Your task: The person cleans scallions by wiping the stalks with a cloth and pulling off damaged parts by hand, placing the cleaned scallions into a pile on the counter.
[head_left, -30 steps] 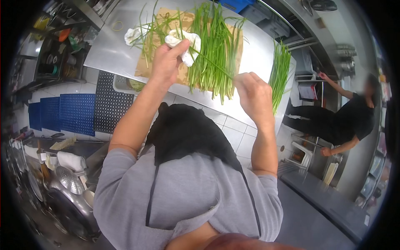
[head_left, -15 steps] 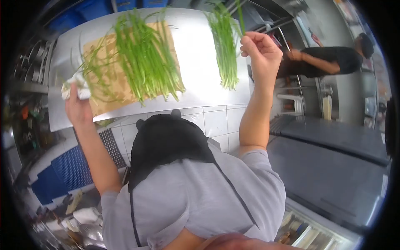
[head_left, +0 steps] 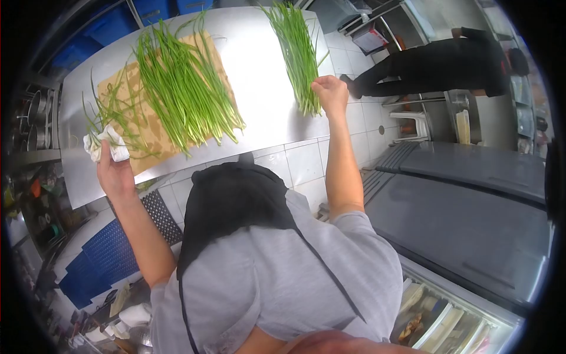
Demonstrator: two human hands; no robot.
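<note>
My left hand (head_left: 115, 174) grips a crumpled white cloth (head_left: 93, 147) at the left front of the metal table. Just beyond it, loose, scattered chives and a large bunch of chives (head_left: 186, 94) lie on brown, damp-spotted paper (head_left: 159, 154). To the right is a smaller, neater bunch of chives (head_left: 295, 59), directly on the metal. My right hand (head_left: 333, 94) is pinched closed at the lower right side of this bunch, near the stem ends. A thin green chive (head_left: 323, 58) sticks out just above the fingers; their tips partly hide its lower end.
The metal table (head_left: 259, 76) ends close in front of my apron. Another person (head_left: 436, 68) in black stands beyond its right end. A grey-lidded appliance (head_left: 454, 206) is at my right, with a white stool (head_left: 410, 124) behind it. Blue mats (head_left: 112, 242) lie at left.
My right hand has come down from beside the small bunch's upper part to its stem ends, bringing a chive. My left hand keeps the cloth. The other person has turned and lowered an arm.
</note>
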